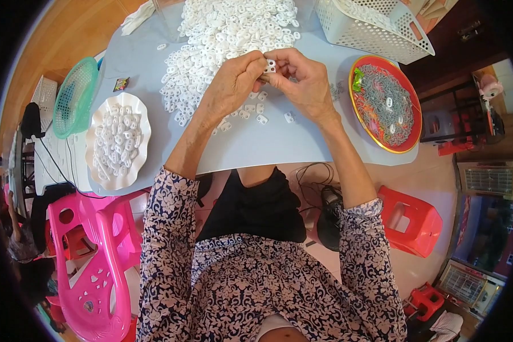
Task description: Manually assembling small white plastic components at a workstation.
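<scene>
Closest to us, the flower-patterned top (262, 273) fills the foreground, and up over the grey table (268, 151) the hands meet! Left hand (233, 82), fingers curled in, pinching one edge of a small white two-holed piece (271, 66); right hand (303, 80), thumb and forefinger closing on its other side, so the piece sits between the two, just in front of a great heap of white pieces (228, 34). Over on the left, a wavy-rimmed white dish (113, 183) is well filled with loose white pieces (119, 137). Over on the right, a red gold-rimmed plate (416, 117) carries a tangle of small grey pieces (382, 88), a few white ones on top and a green wrapper (357, 80) at its edge. Behind it, a perforated white basket (365, 43) holds white things too small to tell; far left, a green mesh basket (87, 114) has something dark bluish showing in it
</scene>
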Demonstrator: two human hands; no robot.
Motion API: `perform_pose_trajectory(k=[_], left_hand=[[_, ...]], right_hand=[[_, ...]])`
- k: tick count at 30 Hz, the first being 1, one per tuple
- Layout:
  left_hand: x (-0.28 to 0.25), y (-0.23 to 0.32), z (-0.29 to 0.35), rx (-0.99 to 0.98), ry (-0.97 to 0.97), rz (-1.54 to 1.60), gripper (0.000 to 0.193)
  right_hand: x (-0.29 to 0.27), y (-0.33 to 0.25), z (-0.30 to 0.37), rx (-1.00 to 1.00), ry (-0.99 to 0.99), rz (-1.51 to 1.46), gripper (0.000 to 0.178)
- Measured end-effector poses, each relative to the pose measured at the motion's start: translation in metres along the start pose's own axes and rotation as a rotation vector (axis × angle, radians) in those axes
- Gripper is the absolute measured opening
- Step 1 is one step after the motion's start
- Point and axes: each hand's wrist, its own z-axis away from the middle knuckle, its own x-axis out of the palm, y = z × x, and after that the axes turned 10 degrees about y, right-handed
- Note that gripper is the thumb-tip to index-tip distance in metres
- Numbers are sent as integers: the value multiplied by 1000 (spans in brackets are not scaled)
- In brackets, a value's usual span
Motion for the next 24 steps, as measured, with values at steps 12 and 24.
perform_pose_trajectory(k=[12, 24], left_hand=[[4, 5, 6, -43, -4, -31, 31], [8, 4, 8, -131, -8, 88, 32]], right_hand=[[-1, -8, 1, -115, 9, 51, 17], [-5, -11, 2, -95, -19, -41, 13]])
